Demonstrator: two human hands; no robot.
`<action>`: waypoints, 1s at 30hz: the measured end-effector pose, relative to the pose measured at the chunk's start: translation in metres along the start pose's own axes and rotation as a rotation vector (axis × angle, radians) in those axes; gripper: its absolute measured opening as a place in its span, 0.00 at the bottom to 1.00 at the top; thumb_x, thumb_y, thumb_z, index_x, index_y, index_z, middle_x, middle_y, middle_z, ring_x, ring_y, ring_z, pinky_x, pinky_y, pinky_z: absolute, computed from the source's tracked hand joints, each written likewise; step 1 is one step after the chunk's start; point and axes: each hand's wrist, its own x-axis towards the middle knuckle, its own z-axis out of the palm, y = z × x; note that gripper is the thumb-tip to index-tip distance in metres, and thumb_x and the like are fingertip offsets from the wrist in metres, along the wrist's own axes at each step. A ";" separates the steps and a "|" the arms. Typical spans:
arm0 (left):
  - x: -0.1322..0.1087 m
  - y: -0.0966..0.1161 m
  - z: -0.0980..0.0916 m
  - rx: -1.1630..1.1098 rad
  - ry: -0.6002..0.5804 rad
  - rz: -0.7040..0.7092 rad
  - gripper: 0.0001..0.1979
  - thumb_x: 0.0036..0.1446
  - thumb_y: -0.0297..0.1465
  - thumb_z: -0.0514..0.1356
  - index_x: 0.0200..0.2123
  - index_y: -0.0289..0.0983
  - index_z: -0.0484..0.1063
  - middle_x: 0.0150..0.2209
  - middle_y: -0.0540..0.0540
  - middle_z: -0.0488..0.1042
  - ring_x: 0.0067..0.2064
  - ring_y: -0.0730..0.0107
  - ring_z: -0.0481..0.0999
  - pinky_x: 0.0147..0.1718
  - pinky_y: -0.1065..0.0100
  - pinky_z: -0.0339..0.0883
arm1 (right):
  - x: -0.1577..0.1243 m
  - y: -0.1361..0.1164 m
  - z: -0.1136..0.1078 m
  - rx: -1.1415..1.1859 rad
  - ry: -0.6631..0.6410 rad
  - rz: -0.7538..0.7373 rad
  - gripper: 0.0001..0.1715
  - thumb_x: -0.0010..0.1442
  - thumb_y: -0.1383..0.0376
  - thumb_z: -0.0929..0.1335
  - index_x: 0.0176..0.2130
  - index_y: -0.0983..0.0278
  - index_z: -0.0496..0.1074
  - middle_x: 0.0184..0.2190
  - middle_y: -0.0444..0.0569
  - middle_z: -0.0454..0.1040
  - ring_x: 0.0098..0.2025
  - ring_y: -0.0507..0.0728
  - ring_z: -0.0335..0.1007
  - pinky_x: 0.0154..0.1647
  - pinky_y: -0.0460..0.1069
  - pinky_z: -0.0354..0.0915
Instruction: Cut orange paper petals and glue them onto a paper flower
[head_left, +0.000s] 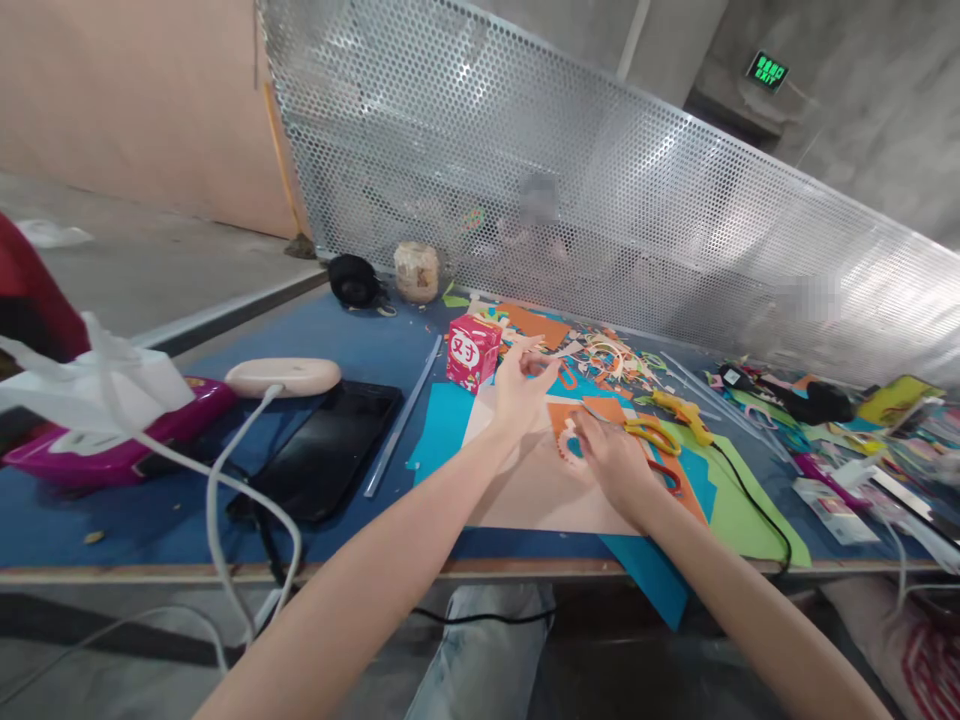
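Observation:
My left hand (519,380) hovers above the paper sheets, fingers curled and pinched together near a red and white carton (472,351); what it holds is too small to name. My right hand (611,455) rests palm down on an orange scalloped paper cut-out (564,432), fingers bent and pressing it onto a pale peach sheet (529,487). Yellow-handled scissors (651,432) lie just beyond the right hand. Teal paper (441,420) lies under the peach sheet.
A blue table (112,520) carries a black tablet (326,450), a pink and white device (112,420) with white cables, a glue gun (679,408) with black cord, green paper (739,500) and several paper scraps. A perforated metal screen (600,200) stands behind.

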 end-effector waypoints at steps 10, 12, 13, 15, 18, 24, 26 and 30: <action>-0.007 0.002 0.002 -0.157 -0.045 -0.283 0.23 0.42 0.30 0.67 0.44 0.33 0.68 0.25 0.52 0.71 0.20 0.84 0.60 0.17 0.76 0.48 | 0.064 0.091 -0.028 0.060 0.254 0.304 0.21 0.59 0.74 0.56 0.49 0.70 0.67 0.46 0.62 0.73 0.50 0.64 0.68 0.49 0.56 0.60; -0.007 0.002 0.001 -0.163 -0.042 -0.309 0.24 0.41 0.31 0.68 0.43 0.33 0.69 0.25 0.52 0.72 0.20 0.84 0.60 0.16 0.76 0.47 | 0.074 0.105 -0.028 0.075 0.317 0.361 0.21 0.57 0.75 0.57 0.46 0.71 0.70 0.50 0.64 0.70 0.57 0.67 0.60 0.55 0.62 0.53; -0.008 0.002 0.001 -0.165 -0.036 -0.323 0.24 0.40 0.31 0.68 0.43 0.33 0.69 0.25 0.53 0.71 0.20 0.84 0.59 0.16 0.76 0.48 | 0.075 0.108 -0.026 0.093 0.339 0.366 0.20 0.57 0.75 0.57 0.44 0.70 0.71 0.51 0.64 0.69 0.60 0.68 0.56 0.57 0.64 0.49; -0.008 0.001 0.001 -0.172 -0.022 -0.347 0.23 0.39 0.30 0.69 0.41 0.33 0.71 0.24 0.53 0.71 0.19 0.85 0.59 0.16 0.77 0.48 | 0.074 0.103 -0.021 0.158 0.342 0.313 0.16 0.58 0.71 0.59 0.40 0.68 0.73 0.50 0.62 0.71 0.60 0.66 0.56 0.60 0.63 0.47; -0.010 -0.002 0.003 -0.179 0.016 -0.378 0.22 0.38 0.29 0.70 0.40 0.35 0.72 0.24 0.54 0.70 0.20 0.85 0.60 0.17 0.78 0.50 | 0.063 0.078 -0.012 0.320 0.262 0.152 0.13 0.60 0.62 0.62 0.36 0.65 0.75 0.41 0.54 0.77 0.49 0.60 0.69 0.55 0.55 0.57; -0.016 -0.007 0.006 -0.165 0.061 -0.433 0.25 0.37 0.31 0.70 0.43 0.37 0.72 0.27 0.53 0.70 0.22 0.85 0.64 0.18 0.80 0.55 | 0.047 0.034 -0.004 0.580 0.180 0.023 0.09 0.55 0.60 0.68 0.35 0.62 0.75 0.36 0.46 0.79 0.41 0.57 0.75 0.50 0.52 0.62; -0.018 -0.005 0.007 -0.164 0.068 -0.431 0.25 0.36 0.31 0.70 0.42 0.36 0.72 0.28 0.52 0.71 0.23 0.84 0.65 0.19 0.80 0.57 | 0.046 0.032 -0.005 0.634 0.186 0.019 0.07 0.56 0.62 0.68 0.34 0.62 0.75 0.35 0.46 0.79 0.39 0.55 0.75 0.45 0.49 0.65; -0.019 0.000 0.008 -0.135 0.081 -0.427 0.23 0.36 0.31 0.69 0.40 0.36 0.71 0.29 0.52 0.71 0.26 0.82 0.68 0.22 0.79 0.60 | 0.046 0.036 -0.009 0.691 0.184 0.027 0.05 0.55 0.64 0.68 0.30 0.62 0.75 0.31 0.45 0.80 0.36 0.55 0.75 0.41 0.48 0.66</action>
